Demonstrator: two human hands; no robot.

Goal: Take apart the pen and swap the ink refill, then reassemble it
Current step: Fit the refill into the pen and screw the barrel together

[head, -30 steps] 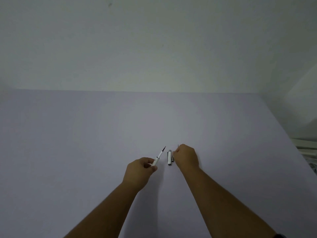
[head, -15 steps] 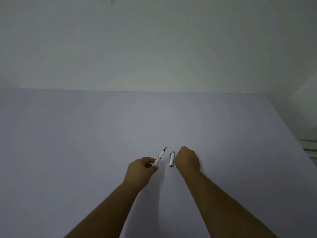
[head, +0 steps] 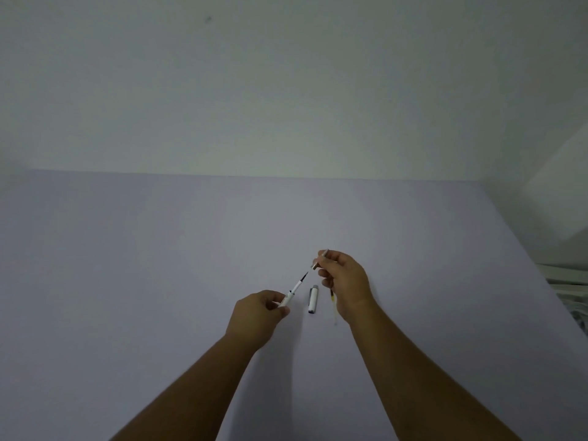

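My left hand [head: 259,315] grips the white pen barrel [head: 292,294], from which the dark refill tip sticks out up and to the right. A short way beyond that tip, my right hand [head: 345,281] pinches a small metallic tip piece [head: 319,259] above the table. The white pen cap [head: 313,299] lies on the table between my hands. A thin refill [head: 333,305] with a yellowish section lies just left of my right wrist, partly hidden by the hand.
The work surface is a plain pale lavender table [head: 159,281] against a white wall [head: 286,90]. Its right edge runs diagonally, with light-coloured clutter [head: 569,281] beyond it.
My right hand has lifted off the table with the small metallic piece and moved up beside the refill tip. The thin refill beside the cap has come into view. My left hand stays put.
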